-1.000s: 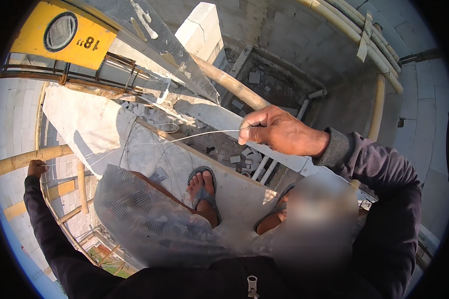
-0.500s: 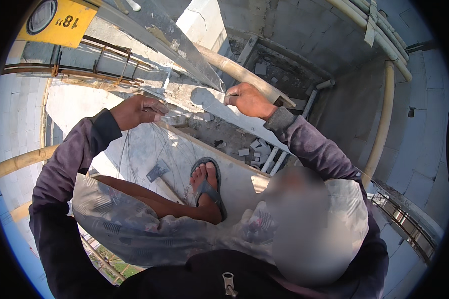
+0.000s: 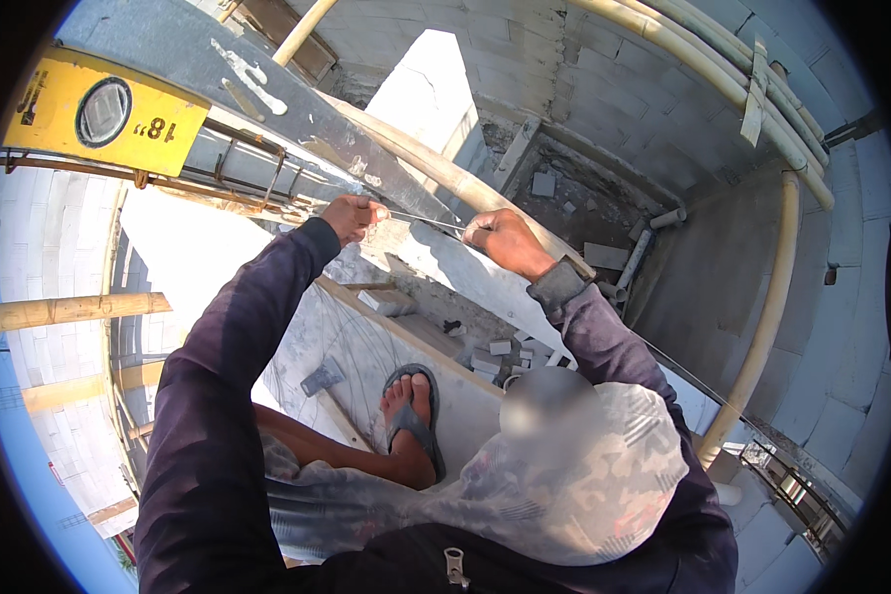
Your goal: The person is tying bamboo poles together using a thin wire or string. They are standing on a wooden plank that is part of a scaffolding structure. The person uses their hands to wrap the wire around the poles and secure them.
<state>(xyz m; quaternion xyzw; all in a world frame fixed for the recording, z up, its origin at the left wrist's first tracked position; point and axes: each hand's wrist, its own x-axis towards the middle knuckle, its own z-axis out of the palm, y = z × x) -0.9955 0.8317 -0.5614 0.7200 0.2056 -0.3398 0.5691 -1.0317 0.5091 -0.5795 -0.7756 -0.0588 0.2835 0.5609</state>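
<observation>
A thin pale string (image 3: 421, 219) runs nearly straight between my two hands. My left hand (image 3: 352, 218) is closed, with its end of the string pinched at the fingertips. Slightly lower and to the right, my right hand (image 3: 508, 244) is also closed, the string's other end between thumb and forefinger. Just beyond both hands lies a long grey, plaster-spotted beam (image 3: 307, 119), its pointed end between them. Whether either hand touches it, I cannot tell. Loose thin strands (image 3: 351, 322) trail over the pale board below my left hand.
A yellow spirit level (image 3: 173, 124) sits at the upper left beside rusty rebar (image 3: 89, 170). A hammer (image 3: 322, 377) lies near my sandalled foot (image 3: 411, 416). Past the board's edge is a gap with broken blocks (image 3: 490, 358). Bamboo poles (image 3: 777, 297) stand at right.
My left hand has moved right and a little up, nearer the beam. The string between my hands now looks straighter. The view has shifted, showing more of the spirit level.
</observation>
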